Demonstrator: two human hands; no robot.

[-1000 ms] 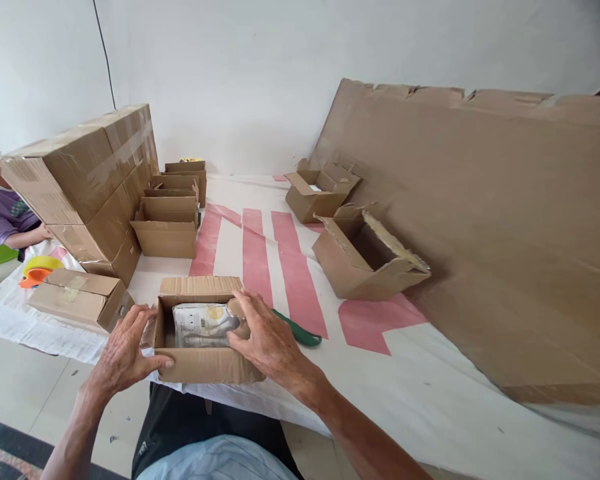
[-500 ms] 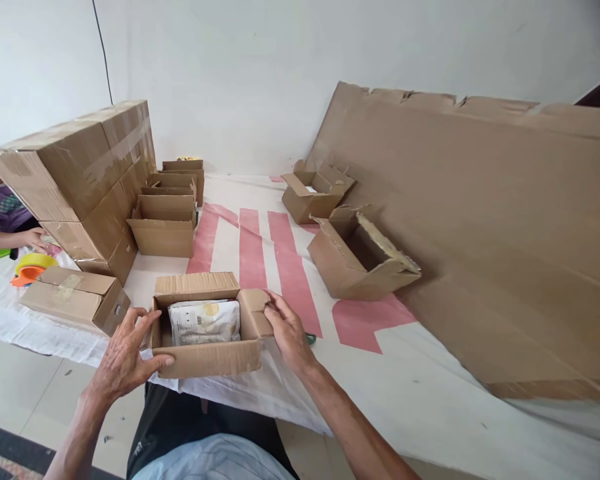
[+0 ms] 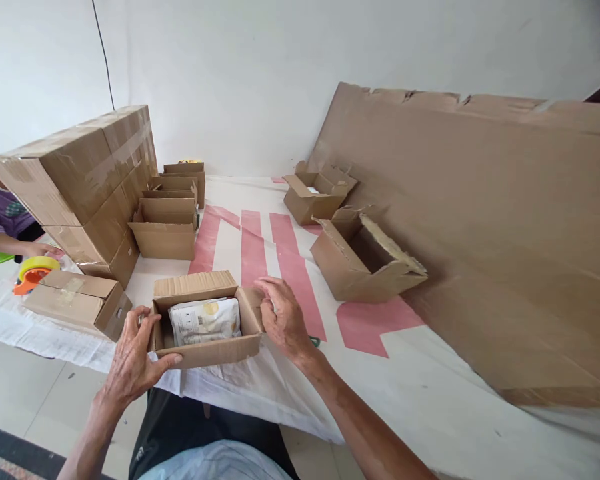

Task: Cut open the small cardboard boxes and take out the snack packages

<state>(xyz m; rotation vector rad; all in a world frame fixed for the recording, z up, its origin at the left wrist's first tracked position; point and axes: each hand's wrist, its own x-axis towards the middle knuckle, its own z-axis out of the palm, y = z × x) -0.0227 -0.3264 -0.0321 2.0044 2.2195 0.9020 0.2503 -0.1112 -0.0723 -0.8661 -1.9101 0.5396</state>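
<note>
An open cardboard box (image 3: pixel 215 353) stands at the table's near edge, its top facing me. Inside lies a white printed pouch (image 3: pixel 206 321) with a yellowish round print; whether more pouches are under it I cannot tell. My left hand (image 3: pixel 135 357) grips the box's left end, fingers on the side wall and thumb over the front flap. At the other end, my right hand (image 3: pixel 284 313) has its fingers bent around the short right flap (image 3: pixel 250 303). Just behind that wrist, a small green object (image 3: pixel 315 341) shows only in part.
Left are a closed box (image 3: pixel 73 303), an orange tape dispenser (image 3: pixel 34 275) and stacked sealed boxes (image 3: pixel 80 180). Several open boxes (image 3: pixel 163 237) line the stack. Two more open boxes (image 3: pixel 365 267) stand right, by a large leaning cardboard sheet (image 3: pixel 480 233). Someone's arm (image 3: pixel 23 248) shows far left.
My right hand has shifted slightly up and left, and the right flap is bent differently under its fingers. The front flap has tilted. My left hand keeps its hold on the box.
</note>
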